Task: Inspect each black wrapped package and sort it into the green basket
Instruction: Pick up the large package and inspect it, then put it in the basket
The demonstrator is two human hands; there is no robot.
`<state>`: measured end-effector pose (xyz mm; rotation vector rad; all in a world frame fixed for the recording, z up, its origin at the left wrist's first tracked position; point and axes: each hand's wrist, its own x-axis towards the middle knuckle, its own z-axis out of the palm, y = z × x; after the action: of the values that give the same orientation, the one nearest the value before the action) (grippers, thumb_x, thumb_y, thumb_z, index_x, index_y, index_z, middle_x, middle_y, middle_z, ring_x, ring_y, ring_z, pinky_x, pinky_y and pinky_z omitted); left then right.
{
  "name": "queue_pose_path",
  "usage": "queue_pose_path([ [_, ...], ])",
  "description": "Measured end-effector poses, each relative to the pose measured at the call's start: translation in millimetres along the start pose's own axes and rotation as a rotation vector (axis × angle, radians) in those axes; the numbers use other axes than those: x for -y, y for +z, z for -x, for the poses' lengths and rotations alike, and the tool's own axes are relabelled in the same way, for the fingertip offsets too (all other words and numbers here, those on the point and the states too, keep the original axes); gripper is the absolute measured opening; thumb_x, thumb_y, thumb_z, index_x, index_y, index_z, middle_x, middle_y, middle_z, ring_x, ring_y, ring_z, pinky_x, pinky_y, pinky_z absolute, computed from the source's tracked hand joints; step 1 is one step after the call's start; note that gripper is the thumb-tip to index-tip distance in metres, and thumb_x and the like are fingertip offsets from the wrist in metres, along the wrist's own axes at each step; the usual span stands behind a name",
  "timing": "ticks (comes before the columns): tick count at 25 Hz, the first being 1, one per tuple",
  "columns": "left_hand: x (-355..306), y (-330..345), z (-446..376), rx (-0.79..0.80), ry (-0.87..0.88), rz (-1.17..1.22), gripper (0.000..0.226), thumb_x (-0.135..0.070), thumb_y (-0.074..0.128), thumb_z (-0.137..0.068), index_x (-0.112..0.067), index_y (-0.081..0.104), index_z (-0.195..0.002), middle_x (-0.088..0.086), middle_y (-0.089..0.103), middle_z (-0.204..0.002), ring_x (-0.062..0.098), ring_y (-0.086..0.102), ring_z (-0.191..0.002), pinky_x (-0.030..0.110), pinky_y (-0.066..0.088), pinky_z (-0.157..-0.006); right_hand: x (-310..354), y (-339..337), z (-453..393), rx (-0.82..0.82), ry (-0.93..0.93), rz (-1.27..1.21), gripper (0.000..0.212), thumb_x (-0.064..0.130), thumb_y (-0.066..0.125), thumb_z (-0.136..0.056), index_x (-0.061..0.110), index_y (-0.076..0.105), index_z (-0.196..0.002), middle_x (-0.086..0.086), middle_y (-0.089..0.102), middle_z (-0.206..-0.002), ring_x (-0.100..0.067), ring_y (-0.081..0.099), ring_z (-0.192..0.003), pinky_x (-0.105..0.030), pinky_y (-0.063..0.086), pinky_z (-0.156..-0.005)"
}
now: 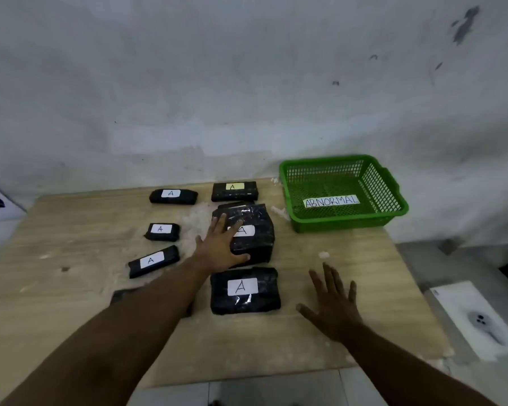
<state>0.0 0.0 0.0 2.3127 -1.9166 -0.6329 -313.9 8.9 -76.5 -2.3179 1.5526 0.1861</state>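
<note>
Left hand (222,247) down flat on the big black plastic-wrapped package with a white "A" label (248,234), fingers spread over its near-left corner, thumb hooked along the near edge; palm pressing rather than closed round anything; grip not yet made, by the look of it. Right hand (333,306) open wide, fingers fanned, low over the bare pale wooden tabletop (320,347), holding nothing; contact with the wood hard to tell.

Key relation: green plastic mesh basket with a white "ABNORMAL" label (346,222) up and to the right of the covered package, near but apart; package's long axis running roughly away from the body, slightly tilted, far end resting on another dark parcel beneath; right hand on the basket side, left hand on the load; likely a lift, a turn for inspection, then a carry across to the right.

Basket holding no package; all packages out on the table; a second large black wrapped package with a white "A" label (245,291) just this side of the first; smaller black bundles to the left and back, each labelled A; one more dark shape half hidden under the left forearm.

Table scuffed, with whitish crumbs; grey stained wall (247,83) close behind; tiled floor below.
</note>
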Motion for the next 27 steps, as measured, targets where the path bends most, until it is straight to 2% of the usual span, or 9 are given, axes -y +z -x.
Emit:
queue_pose_path([
  [3,8,8,-7,0.008,-0.016,-0.008,0.099,-0.061,0.07,-0.077,-0.044,0.009,-0.154,-0.003,-0.015,-0.164,0.021,-0.014,-0.151,0.064,0.021,-0.115,-8,15,0,0.065,0.032,0.069,0.097,0.083,0.023,-0.08,0.031,-0.013,-0.154,-0.006,-0.026,-0.161,-0.025,-0.022,-0.148,-0.062,-0.008,-0.116],
  [5,15,17,-11,-0.038,-0.007,0.041,0.095,-0.054,0.073,-0.078,-0.039,0.018,-0.154,-0.001,-0.006,-0.165,0.023,-0.007,-0.151,0.057,0.026,-0.116,-13,25,1,0.058,0.025,0.06,0.096,0.083,0.02,-0.081,0.031,-0.016,-0.153,-0.007,-0.025,-0.161,-0.025,-0.024,-0.148,-0.062,-0.008,-0.116],
  [10,24,32,-14,-0.151,0.04,0.106,0.078,-0.033,0.078,-0.081,-0.027,0.04,-0.149,0.007,0.015,-0.163,0.03,0.01,-0.15,0.04,0.017,-0.121,-16,32,2,0.004,0.016,0.078,0.094,0.083,0.018,-0.082,0.032,-0.017,-0.153,-0.007,-0.022,-0.162,-0.023,-0.023,-0.148,-0.059,-0.011,-0.116],
  [16,19,37,-15,-0.318,0.116,0.156,0.052,-0.019,0.077,-0.082,-0.013,0.062,-0.131,0.009,0.052,-0.144,0.033,0.038,-0.139,0.035,0.023,-0.117,-17,33,3,-0.027,0.014,0.062,0.094,0.083,0.018,-0.082,0.032,-0.016,-0.153,-0.006,-0.023,-0.161,-0.022,-0.024,-0.148,-0.058,-0.012,-0.116],
  [21,15,34,-11,-0.485,0.172,0.179,0.043,-0.015,0.078,-0.081,-0.013,0.068,-0.123,0.008,0.066,-0.129,0.031,0.051,-0.13,0.035,0.031,-0.113,-17,29,0,0.042,0.031,0.025,0.091,0.079,0.024,-0.085,0.033,-0.013,-0.154,-0.002,-0.028,-0.159,-0.022,-0.026,-0.147,-0.055,-0.015,-0.114],
  [23,13,29,-7,-0.598,0.226,0.181,0.043,-0.014,0.08,-0.079,-0.013,0.07,-0.12,0.007,0.068,-0.124,0.031,0.054,-0.126,0.036,0.035,-0.112,-14,19,-6,0.033,0.059,-0.072,0.08,0.071,0.033,-0.09,0.032,0.008,-0.155,0.001,-0.01,-0.164,-0.021,-0.017,-0.15,-0.05,-0.009,-0.117],
  [24,12,26,-4,-0.647,0.255,0.188,0.043,-0.014,0.081,-0.078,-0.013,0.07,-0.119,0.007,0.068,-0.124,0.03,0.055,-0.125,0.031,0.034,-0.112,-9,10,-12,-0.015,0.071,-0.203,0.069,0.064,0.039,-0.093,0.03,0.025,-0.151,0.001,0.009,-0.164,-0.022,-0.004,-0.151,-0.047,0.001,-0.119],
  [26,6,24,5,-0.71,0.337,0.215,0.043,-0.014,0.082,-0.077,-0.013,0.071,-0.119,0.005,0.068,-0.124,0.027,0.054,-0.126,0.022,0.029,-0.113,12,-22,-26,-0.135,0.098,-0.707,0.041,0.045,0.052,-0.097,0.025,0.053,-0.132,-0.001,0.05,-0.142,-0.024,0.035,-0.141,-0.034,0.03,-0.108],
  [27,1,24,10,-0.726,0.381,0.228,0.043,-0.013,0.082,-0.077,-0.012,0.071,-0.119,0.005,0.067,-0.125,0.027,0.053,-0.126,0.02,0.029,-0.114,25,-42,-34,-0.162,0.13,-1.015,0.028,0.037,0.054,-0.098,0.025,0.059,-0.122,0.0,0.059,-0.129,-0.024,0.049,-0.131,-0.031,0.036,-0.1],
])
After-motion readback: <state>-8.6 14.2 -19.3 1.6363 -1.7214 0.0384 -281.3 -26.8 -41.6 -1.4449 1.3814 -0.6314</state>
